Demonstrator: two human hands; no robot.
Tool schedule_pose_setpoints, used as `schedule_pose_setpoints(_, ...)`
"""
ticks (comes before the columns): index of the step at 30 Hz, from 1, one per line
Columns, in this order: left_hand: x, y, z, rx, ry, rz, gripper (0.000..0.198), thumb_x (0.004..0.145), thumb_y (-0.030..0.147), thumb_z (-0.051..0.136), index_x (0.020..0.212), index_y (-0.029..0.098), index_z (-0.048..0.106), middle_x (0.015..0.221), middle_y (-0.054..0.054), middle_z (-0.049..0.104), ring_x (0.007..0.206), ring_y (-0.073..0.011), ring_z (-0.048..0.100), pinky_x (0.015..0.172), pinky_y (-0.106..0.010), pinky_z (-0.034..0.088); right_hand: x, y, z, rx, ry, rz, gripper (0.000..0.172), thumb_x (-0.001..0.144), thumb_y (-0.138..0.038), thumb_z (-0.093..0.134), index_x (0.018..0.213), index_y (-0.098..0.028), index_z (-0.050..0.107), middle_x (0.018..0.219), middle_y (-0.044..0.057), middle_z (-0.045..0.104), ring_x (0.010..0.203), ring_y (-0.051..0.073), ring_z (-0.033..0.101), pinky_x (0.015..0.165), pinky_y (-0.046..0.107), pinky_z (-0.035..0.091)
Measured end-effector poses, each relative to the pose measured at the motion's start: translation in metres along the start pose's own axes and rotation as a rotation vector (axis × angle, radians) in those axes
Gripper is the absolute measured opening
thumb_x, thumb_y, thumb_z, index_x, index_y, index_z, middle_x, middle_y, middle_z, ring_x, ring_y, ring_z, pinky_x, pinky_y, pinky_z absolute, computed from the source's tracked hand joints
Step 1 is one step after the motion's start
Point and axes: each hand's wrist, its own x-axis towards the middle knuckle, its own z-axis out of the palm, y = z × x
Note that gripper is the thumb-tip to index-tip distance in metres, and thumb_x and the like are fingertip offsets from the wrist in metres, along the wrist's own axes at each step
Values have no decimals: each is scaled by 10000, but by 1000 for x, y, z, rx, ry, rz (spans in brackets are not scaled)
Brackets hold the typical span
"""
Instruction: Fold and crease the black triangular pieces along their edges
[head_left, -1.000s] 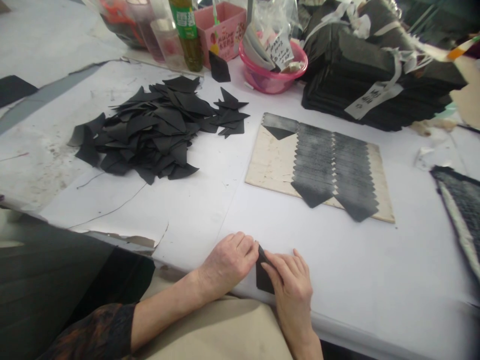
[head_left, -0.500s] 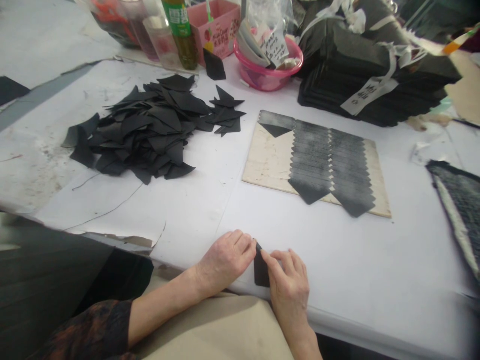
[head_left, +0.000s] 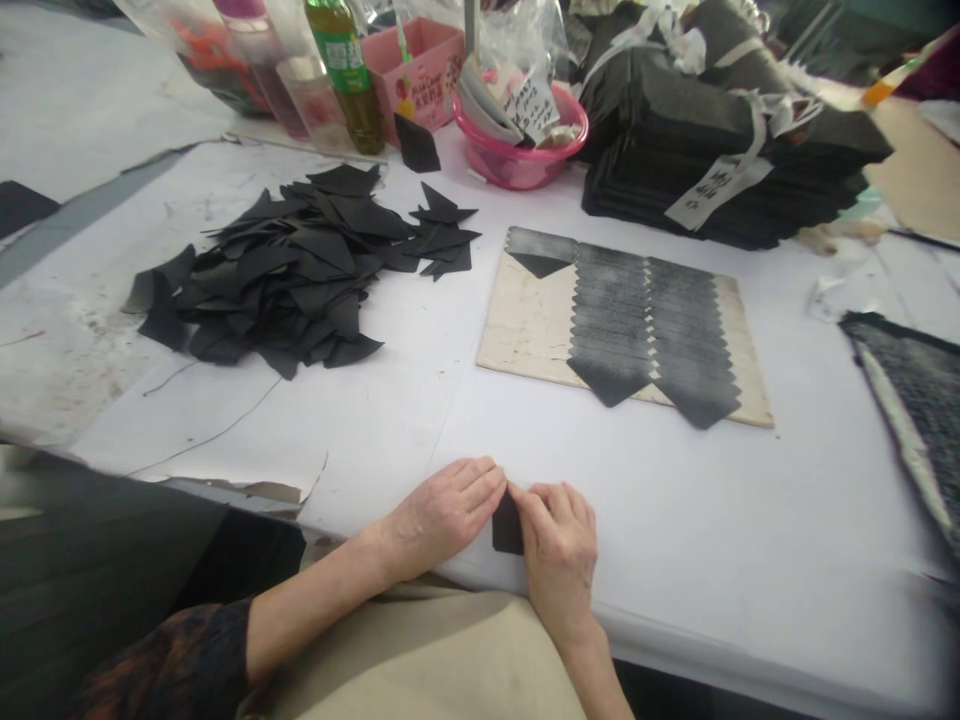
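Observation:
A small black fabric piece lies near the front edge of the white table, mostly hidden between my two hands. My left hand rests on the piece's left edge, fingers curled and pressed together. My right hand lies over its right side, fingertips pinching the top corner. A big heap of black cut triangles lies at the far left. A beige board ahead carries overlapped rows of grey-black pointed pieces.
A green bottle, a pink box, a pink bowl and tied black fabric bundles stand at the back. A dark woven strip lies at the right edge. Torn paper lies at the front left.
Both hands have closed further over the black piece, so less of it shows. My view has shifted slightly; the heap and board have not moved.

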Motion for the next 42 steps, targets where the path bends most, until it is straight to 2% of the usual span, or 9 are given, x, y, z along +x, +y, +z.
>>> schedule_pose_setpoints(5,1,2,-4,-10,27,-38,234,945,71,497,1157,31,587,1169,-155,622,1136,-239,573,987,-370,537,-9,14,-15,141,-57,8,177,972,-281,527,1105,-233,634,966,23,665,923,175,603,995,394,422)
schedule_pose_setpoints(8,1,2,-5,-20,21,-51,243,956,78,474,1170,41,585,1175,-145,621,1134,-237,573,1000,-372,529,-16,19,-17,131,-44,-26,130,954,-222,555,1045,-229,647,923,8,662,891,161,605,1017,397,413)
schedule_pose_setpoints(20,-9,3,-3,-5,2,-31,278,957,99,475,1215,73,578,1257,-154,591,1206,-266,542,1010,-399,522,-25,18,-12,12,17,-108,233,936,-87,526,1061,-225,667,892,31,623,842,156,572,988,439,443)
schedule_pose_setpoints(27,-3,7,-3,52,-16,-25,260,941,95,515,1189,56,583,1251,-171,582,1209,-283,535,1008,-414,514,-31,16,-6,-48,28,-111,231,940,-105,525,1078,-223,668,911,46,626,881,178,567,986,438,450)
schedule_pose_setpoints(32,5,8,-6,25,5,48,206,937,65,509,1119,37,601,1158,-149,620,1160,-248,564,1030,-389,490,-27,14,-7,-34,42,-94,228,943,-105,515,1049,-223,678,887,41,633,865,178,572,973,433,454)
schedule_pose_setpoints(38,3,11,-7,65,-21,15,242,949,98,498,1166,45,592,1177,-146,615,1160,-268,554,1003,-385,493,-30,20,-17,108,-21,-34,154,939,-222,587,1081,-231,645,933,21,653,903,173,595,1007,420,433)
schedule_pose_setpoints(42,2,13,-6,61,-27,-8,253,945,102,505,1181,59,585,1185,-154,611,1159,-272,559,984,-392,501,-39,22,-21,107,17,4,175,940,-252,584,1108,-220,622,953,30,669,922,185,609,989,416,448)
